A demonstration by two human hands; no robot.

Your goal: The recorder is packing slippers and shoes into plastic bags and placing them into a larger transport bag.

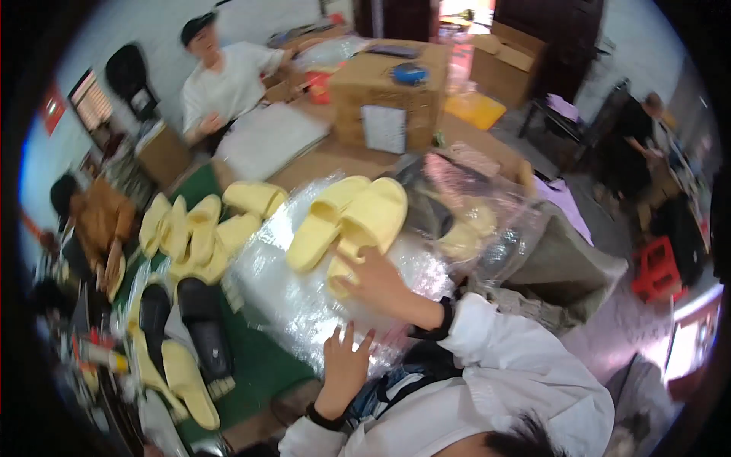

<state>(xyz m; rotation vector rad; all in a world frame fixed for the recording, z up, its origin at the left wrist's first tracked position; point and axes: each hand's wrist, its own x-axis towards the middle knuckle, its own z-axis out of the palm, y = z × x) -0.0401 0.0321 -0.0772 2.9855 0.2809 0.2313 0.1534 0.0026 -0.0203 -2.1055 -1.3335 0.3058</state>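
Step, judged: arranging yellow slippers (381, 207). Slippers lie on clear film (278, 286). Right hand (378, 285): fingers over nearest slipper; cannot tell if grasping. Left hand (346, 370): fingers spread over film, nothing held. Next move probably calls for steady slippers, flat film.

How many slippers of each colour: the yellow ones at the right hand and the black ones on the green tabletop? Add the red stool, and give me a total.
Yellow slippers at the right hand: 2
Black slippers on the green tabletop: 2
Red stool: 1
Total: 5
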